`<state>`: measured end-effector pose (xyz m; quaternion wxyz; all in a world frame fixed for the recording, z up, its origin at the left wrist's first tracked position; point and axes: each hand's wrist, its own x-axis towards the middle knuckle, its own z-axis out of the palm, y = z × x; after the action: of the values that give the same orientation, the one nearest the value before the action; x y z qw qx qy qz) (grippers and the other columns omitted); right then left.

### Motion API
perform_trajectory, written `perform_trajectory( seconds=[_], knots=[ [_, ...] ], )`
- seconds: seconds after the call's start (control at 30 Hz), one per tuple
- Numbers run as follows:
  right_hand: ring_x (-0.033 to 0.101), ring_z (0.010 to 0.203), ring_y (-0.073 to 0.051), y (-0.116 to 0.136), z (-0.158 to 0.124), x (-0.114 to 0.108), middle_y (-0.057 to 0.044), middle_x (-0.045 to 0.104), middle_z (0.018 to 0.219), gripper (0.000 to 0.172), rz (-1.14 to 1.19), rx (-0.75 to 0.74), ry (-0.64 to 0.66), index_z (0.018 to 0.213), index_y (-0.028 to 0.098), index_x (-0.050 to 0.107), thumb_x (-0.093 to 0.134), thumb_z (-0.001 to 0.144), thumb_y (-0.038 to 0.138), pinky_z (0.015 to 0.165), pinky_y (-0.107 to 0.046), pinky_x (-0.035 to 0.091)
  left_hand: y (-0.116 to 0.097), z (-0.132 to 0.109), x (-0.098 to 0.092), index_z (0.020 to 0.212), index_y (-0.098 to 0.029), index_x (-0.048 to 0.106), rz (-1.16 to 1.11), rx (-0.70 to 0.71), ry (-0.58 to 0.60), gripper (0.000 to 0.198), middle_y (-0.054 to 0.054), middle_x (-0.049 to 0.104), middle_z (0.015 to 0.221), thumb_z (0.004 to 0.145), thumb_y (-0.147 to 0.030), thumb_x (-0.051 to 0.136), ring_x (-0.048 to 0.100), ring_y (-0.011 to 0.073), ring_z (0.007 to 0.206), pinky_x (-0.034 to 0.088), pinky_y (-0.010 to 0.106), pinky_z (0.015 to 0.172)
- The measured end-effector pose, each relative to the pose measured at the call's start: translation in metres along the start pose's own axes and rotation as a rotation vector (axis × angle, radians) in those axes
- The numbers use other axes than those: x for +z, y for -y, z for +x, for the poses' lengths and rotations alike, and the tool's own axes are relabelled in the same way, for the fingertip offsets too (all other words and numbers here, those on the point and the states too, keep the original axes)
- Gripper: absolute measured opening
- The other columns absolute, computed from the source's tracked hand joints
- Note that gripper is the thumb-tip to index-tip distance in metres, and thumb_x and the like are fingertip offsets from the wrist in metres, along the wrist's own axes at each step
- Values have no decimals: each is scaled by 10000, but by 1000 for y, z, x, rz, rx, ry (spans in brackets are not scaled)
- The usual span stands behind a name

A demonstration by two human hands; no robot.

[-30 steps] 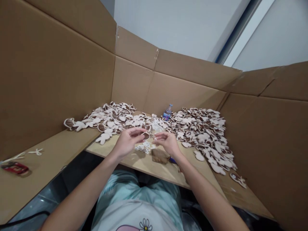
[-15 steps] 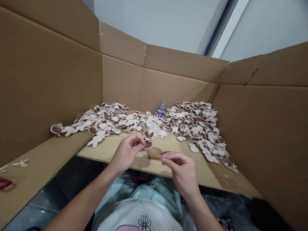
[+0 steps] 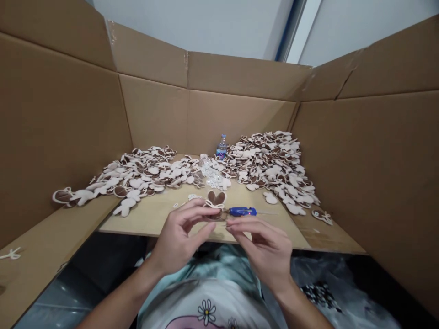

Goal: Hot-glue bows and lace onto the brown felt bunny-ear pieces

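In the head view my left hand (image 3: 187, 230) has its fingers closed on a bunny-shaped felt piece (image 3: 216, 199), brown with a pale edge and a cream bow. Its thumb sits lower, and the piece's lower part is partly covered. Just to the right, my right hand (image 3: 262, 242) pinches its thumb and fingertips together on something too small to make out, close to the bunny piece. Beyond the right fingers lies a blue glue gun (image 3: 243, 211), its tip pointing left and a pale glue stick (image 3: 269, 213) trailing from its back.
Heaps of white and brown bunny pieces lie left (image 3: 144, 169) and right (image 3: 270, 164). Between them are a plastic bag of small white parts (image 3: 213, 176) and a water bottle (image 3: 222, 147). Cardboard walls (image 3: 240, 112) enclose the board (image 3: 151, 219). A cream bow (image 3: 11, 254) lies far left.
The view has shifted. My left hand has changed its hold on the bunny piece, its fingers now reaching across the bow. The glue gun, mostly hidden before, now shows beyond my right hand.
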<state>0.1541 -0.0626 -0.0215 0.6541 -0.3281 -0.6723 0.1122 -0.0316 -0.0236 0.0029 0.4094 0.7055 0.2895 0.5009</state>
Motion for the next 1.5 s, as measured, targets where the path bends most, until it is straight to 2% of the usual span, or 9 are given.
perform_trajectory(
  seconds=[0.13,0.33,0.57,0.8,0.97,1.13,1.27,1.4,1.5],
  knots=[
    [689,772,-192,0,-2,-2,-16,742,821,295,-44,-51,-26,949,284,724,730,783,40,686,-354,576,0,-1,3,971,-219,795,-63,-15,23,229,108,641,1098,743,-230,779,628,239,1038,546,360,925],
    [657,758,-165,0,-1,-3,-2,708,821,338,-68,-87,8,964,267,698,739,761,0,663,-317,547,5,-3,7,932,-239,799,-83,-5,36,192,84,653,1028,745,-195,785,620,203,1010,550,298,878],
    [647,732,-172,-1,-2,-3,-10,689,799,283,-45,-52,-9,935,255,693,734,775,25,638,-322,538,0,-2,9,840,-236,811,-66,7,-6,113,69,688,877,748,-180,775,633,195,934,560,259,767],
    [629,709,-174,2,-3,-3,-1,694,769,257,-18,0,-31,900,268,700,765,760,62,635,-324,519,-4,-1,9,809,-239,813,-77,8,6,90,63,695,849,743,-187,779,641,188,820,555,281,714],
    [627,693,-159,6,0,-3,7,676,729,184,53,140,-36,831,254,690,795,748,128,619,-294,516,-3,-2,9,816,-244,814,-113,-12,32,91,60,699,832,746,-196,781,645,187,783,549,284,681],
    [667,622,-127,12,9,-5,33,653,677,214,353,422,-8,776,229,675,838,669,140,592,-237,567,-4,-4,10,774,-237,809,-209,-53,71,80,57,727,831,740,-169,785,670,189,780,545,287,704],
    [646,577,-106,10,13,-5,54,625,619,268,514,596,24,740,215,660,868,590,137,570,-209,565,-5,-3,12,742,-236,802,-310,-98,109,83,39,737,793,732,-156,786,664,159,722,545,275,707],
    [613,550,-92,-1,13,-4,60,620,618,338,564,703,59,720,204,644,904,510,156,535,-193,541,-2,-2,12,714,-221,793,-395,-180,140,37,32,735,748,716,-184,800,648,144,680,531,260,680],
    [620,546,-99,-11,15,-9,58,629,635,378,591,718,123,760,205,653,920,493,186,530,-206,540,2,0,10,711,-203,791,-402,-255,115,52,42,734,729,680,-227,825,631,148,654,521,269,657]
  ],
)
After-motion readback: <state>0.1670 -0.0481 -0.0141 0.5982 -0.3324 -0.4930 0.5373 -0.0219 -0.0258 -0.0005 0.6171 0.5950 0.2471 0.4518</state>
